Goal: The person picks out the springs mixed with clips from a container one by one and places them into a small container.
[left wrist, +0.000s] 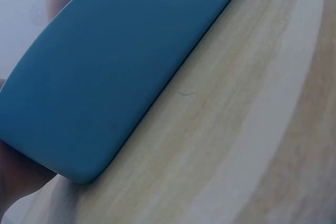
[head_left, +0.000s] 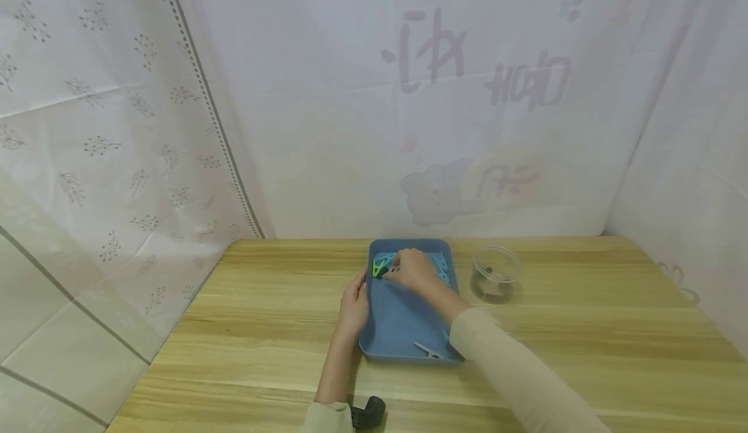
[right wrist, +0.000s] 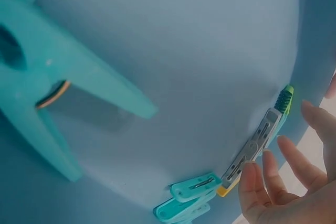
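A blue tray lies on the wooden table. My left hand grips its left side. Inside the far end of the tray is my right hand, its fingers loosely bent beside a grey clothespin, with the thumb apart. A green clothespin stands by the left wall, and several teal clothespins lie along the far end. Large in the right wrist view is another teal clothespin. A light grey clothespin lies at the near right corner.
A round clear plastic tub with a few dark things inside stands right of the tray. The wooden tabletop surrounds both. White printed curtains hang behind the table. A black device sits at the left wrist.
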The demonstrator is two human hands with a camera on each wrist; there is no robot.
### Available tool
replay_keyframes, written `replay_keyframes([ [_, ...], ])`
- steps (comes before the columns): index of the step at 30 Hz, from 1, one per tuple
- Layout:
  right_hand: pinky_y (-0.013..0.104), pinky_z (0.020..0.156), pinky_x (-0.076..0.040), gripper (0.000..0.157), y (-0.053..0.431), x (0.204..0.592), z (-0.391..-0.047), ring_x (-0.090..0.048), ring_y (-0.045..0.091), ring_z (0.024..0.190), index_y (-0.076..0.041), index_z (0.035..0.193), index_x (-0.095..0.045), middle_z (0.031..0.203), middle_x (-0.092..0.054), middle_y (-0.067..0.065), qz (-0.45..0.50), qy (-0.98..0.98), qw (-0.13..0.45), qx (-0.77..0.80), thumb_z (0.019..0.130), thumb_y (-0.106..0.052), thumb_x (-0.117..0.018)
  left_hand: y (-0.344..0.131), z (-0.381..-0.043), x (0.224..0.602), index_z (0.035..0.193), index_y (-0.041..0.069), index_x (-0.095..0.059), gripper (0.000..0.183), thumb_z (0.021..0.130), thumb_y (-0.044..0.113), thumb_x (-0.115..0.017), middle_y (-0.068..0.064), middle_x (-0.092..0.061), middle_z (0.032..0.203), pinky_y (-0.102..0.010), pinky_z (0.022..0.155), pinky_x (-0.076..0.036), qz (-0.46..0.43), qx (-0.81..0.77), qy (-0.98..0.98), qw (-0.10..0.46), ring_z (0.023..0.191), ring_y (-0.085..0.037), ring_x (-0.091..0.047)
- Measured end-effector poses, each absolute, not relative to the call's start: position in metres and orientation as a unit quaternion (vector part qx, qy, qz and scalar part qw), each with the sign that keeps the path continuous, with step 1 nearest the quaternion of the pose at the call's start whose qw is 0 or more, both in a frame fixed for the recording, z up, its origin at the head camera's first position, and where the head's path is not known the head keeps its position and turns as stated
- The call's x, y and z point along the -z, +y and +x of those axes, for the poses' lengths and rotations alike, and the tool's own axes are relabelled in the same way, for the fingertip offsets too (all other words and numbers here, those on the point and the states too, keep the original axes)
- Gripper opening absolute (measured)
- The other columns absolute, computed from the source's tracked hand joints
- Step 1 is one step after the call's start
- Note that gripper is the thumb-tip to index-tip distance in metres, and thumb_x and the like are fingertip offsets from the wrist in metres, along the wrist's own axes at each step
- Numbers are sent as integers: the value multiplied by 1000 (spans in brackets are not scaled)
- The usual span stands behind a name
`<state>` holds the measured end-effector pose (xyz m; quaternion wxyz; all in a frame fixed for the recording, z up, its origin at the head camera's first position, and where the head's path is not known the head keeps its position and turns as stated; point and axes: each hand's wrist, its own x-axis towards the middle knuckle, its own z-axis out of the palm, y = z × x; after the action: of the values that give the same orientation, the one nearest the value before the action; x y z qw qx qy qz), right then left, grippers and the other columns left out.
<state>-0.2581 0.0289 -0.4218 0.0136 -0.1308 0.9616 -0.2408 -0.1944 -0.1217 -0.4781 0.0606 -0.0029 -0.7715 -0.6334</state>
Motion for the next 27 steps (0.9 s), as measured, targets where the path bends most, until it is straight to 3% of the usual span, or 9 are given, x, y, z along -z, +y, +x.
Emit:
replay_keyframes([
  [13, 58, 99, -59, 42, 14, 427, -259, -59, 43, 124, -2, 118, -79, 121, -69, 20, -104, 972, 6, 209, 90, -33, -86, -121, -194, 476, 158, -7, -40, 46, 113, 3, -35, -28, -38, 165, -62, 128, -24, -2, 640, -766, 52, 156, -47, -28],
  [21, 58, 94, -60, 43, 5, 427, -261, -56, 42, 126, -4, 119, -78, 125, -63, 20, -76, 977, 33, 199, 90, -35, -85, -122, -195, 477, 157, -7, -41, 46, 113, 3, -35, -28, -38, 165, -62, 128, -24, 6, 635, -770, 56, 156, -48, -28],
  [27, 56, 91, -61, 38, 1, 428, -265, -57, 39, 120, -5, 108, -80, 121, -62, 19, -69, 981, 35, 176, 89, -38, -86, -121, -195, 477, 157, -8, -42, 46, 112, 2, -35, -28, -39, 164, -61, 128, -24, 3, 638, -768, 61, 155, -47, -29],
])
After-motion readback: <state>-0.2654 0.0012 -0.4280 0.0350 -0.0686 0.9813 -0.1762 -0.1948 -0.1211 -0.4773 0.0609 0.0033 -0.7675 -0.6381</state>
